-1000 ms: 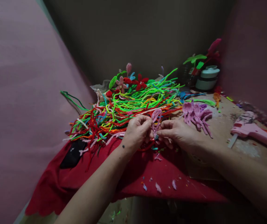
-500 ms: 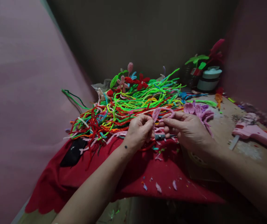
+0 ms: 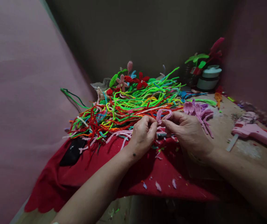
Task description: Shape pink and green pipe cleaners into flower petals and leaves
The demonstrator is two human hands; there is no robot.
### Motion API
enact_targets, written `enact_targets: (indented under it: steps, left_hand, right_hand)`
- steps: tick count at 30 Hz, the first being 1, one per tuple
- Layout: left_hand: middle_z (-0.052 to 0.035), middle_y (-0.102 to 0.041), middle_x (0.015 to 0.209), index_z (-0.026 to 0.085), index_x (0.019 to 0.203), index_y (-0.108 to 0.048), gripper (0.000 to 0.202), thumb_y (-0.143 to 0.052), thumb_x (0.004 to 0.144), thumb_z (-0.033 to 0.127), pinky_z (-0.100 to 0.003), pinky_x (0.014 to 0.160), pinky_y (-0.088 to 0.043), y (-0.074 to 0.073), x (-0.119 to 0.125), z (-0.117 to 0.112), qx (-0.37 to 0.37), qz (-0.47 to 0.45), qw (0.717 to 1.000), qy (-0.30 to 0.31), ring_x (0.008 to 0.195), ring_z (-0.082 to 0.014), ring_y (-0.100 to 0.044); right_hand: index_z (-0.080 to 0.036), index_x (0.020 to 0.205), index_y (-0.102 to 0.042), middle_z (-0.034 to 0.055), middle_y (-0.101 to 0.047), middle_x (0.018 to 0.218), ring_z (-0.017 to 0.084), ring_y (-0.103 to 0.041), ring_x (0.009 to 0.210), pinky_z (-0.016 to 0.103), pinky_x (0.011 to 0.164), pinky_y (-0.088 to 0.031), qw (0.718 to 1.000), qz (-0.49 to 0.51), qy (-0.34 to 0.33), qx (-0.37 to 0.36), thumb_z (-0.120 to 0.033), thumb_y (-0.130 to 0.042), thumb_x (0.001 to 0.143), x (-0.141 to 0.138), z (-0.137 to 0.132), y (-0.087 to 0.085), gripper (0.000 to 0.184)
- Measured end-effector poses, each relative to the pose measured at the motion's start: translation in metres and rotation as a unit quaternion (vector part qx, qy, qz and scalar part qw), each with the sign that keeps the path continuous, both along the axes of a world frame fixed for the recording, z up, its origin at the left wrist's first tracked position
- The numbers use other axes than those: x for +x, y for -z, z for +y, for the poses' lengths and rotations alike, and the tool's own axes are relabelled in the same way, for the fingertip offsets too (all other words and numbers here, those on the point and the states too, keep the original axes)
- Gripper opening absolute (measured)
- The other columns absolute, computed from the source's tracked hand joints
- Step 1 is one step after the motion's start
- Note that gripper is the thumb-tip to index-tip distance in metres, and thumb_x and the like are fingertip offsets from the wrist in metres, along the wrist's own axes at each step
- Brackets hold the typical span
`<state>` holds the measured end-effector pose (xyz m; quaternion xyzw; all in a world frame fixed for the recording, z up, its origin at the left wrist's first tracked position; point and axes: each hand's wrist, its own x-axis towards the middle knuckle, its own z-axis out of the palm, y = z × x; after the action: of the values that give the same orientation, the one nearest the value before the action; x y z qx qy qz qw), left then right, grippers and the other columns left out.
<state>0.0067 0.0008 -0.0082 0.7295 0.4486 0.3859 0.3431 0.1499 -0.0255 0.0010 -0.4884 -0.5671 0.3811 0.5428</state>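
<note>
A pink pipe cleaner (image 3: pixel 159 115), bent into loops, is pinched between my two hands. My left hand (image 3: pixel 144 132) grips its lower end with thumb and forefinger closed. From the other side my right hand (image 3: pixel 186 132) pinches the looped strand, fingertips close to those of the left. Just below the fingers a small metal tool (image 3: pixel 161 135) lies partly hidden on the table. Behind them spreads a tangled heap of pipe cleaners (image 3: pixel 135 102) in green, red, orange and pink. Finished pink-purple petals (image 3: pixel 198 112) lie right of the right hand.
A pink glue gun (image 3: pixel 247 126) rests at the right on a brown board. Pipe-cleaner flowers (image 3: pixel 141 81) stand behind the heap. A lidded jar (image 3: pixel 209 77) is at the back right. A black flat object (image 3: pixel 72 152) lies at the left on the red cloth (image 3: pixel 147 174), which bears fuzzy scraps.
Both hands have come closer together, the left shifting slightly right. The pink pipe cleaner's loops have moved a little right and drawn nearer each other.
</note>
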Motion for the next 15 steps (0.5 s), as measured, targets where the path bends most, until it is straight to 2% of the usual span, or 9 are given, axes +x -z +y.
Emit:
enact_targets:
  steps: [7, 11, 15]
  left_hand:
    - [-0.0005, -0.054, 0.066, 0.018, 0.074, -0.051, 0.009, -0.045, 0.081, 0.021, -0.022, 0.057, -0.037, -0.0038, 0.0023, -0.0030, 0.072, 0.064, 0.995, -0.036, 0.057, -0.0107, -0.049]
    - [-0.0031, -0.055, 0.077, 0.017, 0.073, -0.051, 0.009, -0.045, 0.079, 0.015, -0.024, 0.068, -0.039, -0.0053, 0.0017, -0.0032, 0.128, 0.072, 0.989, -0.031, 0.072, -0.0128, -0.051]
    - [-0.0022, -0.054, 0.074, 0.017, 0.074, -0.050, 0.009, -0.044, 0.080, 0.015, -0.023, 0.066, -0.040, -0.0028, 0.0015, -0.0024, 0.118, 0.059, 0.991, -0.027, 0.070, -0.0123, -0.050]
  right_hand:
    - [-0.016, 0.065, -0.058, -0.0020, -0.054, 0.056, 0.009, -0.045, 0.050, 0.021, 0.051, -0.037, 0.996, -0.084, 0.002, 0.027, -0.023, -0.055, 0.076, -0.0002, 0.0002, 0.0038, 0.013]
    - [-0.017, 0.064, -0.058, -0.0019, -0.055, 0.056, 0.009, -0.045, 0.049, 0.022, 0.050, -0.035, 0.995, -0.087, 0.023, 0.036, -0.024, -0.055, 0.077, -0.0011, -0.0012, 0.0044, 0.016]
    - [-0.017, 0.066, -0.059, -0.0009, -0.056, 0.057, 0.011, -0.049, 0.052, 0.022, 0.053, -0.036, 0.983, -0.153, 0.053, 0.083, -0.023, -0.054, 0.078, -0.0014, -0.0031, 0.0042, 0.014]
